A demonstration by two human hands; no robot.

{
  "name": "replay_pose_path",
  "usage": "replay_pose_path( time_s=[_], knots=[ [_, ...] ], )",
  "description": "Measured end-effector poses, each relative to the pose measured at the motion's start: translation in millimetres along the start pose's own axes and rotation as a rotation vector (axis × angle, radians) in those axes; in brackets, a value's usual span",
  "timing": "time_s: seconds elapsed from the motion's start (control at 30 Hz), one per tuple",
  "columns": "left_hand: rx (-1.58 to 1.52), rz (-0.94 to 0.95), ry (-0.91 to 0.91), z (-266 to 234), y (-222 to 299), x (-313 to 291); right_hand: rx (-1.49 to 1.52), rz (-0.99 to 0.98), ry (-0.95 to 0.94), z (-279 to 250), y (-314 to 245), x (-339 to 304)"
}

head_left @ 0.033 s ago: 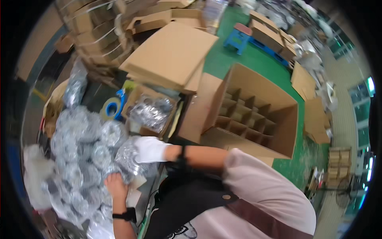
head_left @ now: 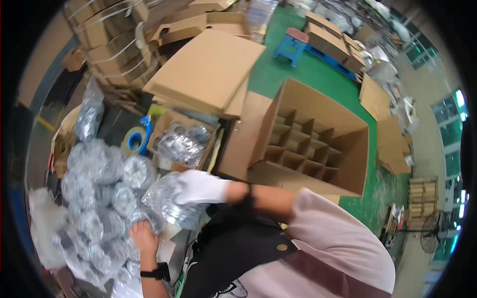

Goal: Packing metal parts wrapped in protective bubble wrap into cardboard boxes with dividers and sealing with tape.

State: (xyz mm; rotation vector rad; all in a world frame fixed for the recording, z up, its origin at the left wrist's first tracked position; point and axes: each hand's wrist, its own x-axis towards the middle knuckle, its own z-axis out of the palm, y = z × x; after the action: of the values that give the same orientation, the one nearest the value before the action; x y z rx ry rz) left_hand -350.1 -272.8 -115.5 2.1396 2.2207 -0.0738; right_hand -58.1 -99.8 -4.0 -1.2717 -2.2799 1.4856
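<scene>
Bundle (head_left: 161, 197) of clear wrap shows in the head view, at the right edge of a pile (head_left: 94, 198) of wrapped pieces. The white-gloved right hand (head_left: 204, 187) grips it from its right side. The bare left hand (head_left: 143, 236) has curled fingers against the pile; whether they grasp anything cannot be told. Beyond lie a tape dispenser (head_left: 146, 135) and a filled small box (head_left: 209, 149); farther right, a divided carton (head_left: 354, 159) stands open.

No legible text, labels, brands, numbers or signs on any surface in view.
</scene>
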Motion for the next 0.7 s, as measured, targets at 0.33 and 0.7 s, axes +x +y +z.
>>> replay_pose_path(
  time_s=[0.33,0.7],
  knots=[
    [-1.159,-0.315,-0.047,-191,163,44,0.988,-0.001,0.736,-273,164,-210],
    [-0.208,0.911,-0.050,-144,527,249,-0.536,0.566,0.505,-221,434,-61]
  ],
)
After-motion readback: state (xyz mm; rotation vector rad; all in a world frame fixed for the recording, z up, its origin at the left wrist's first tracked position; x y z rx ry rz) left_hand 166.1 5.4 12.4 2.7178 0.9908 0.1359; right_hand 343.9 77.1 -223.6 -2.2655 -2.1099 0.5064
